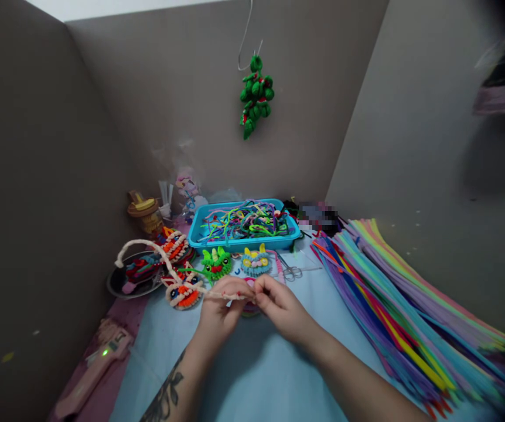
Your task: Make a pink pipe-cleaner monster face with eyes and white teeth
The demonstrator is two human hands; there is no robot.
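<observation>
My left hand (224, 305) and my right hand (285, 310) meet above the middle of the blue-covered table. Between them they pinch a cream pipe cleaner (140, 242), its long free end arching out to the left. Where the right fingertips close on it, the end is hidden. Partly behind my hands lies a pink piece, mostly covered. Just beyond are pipe-cleaner animal heads: a cream-and-orange one (185, 298), a green one (217, 266) and a light blue and yellow one (256, 262). Scissors (292, 272) lie right of these.
A blue tray (244, 244) of tangled pipe-cleaner pieces stands at the back. Long coloured pipe cleaners (393, 305) spread along the right. At left are a bowl (114, 285) and a pink glue gun (94, 370) with a green light. A green ornament (256, 91) hangs behind.
</observation>
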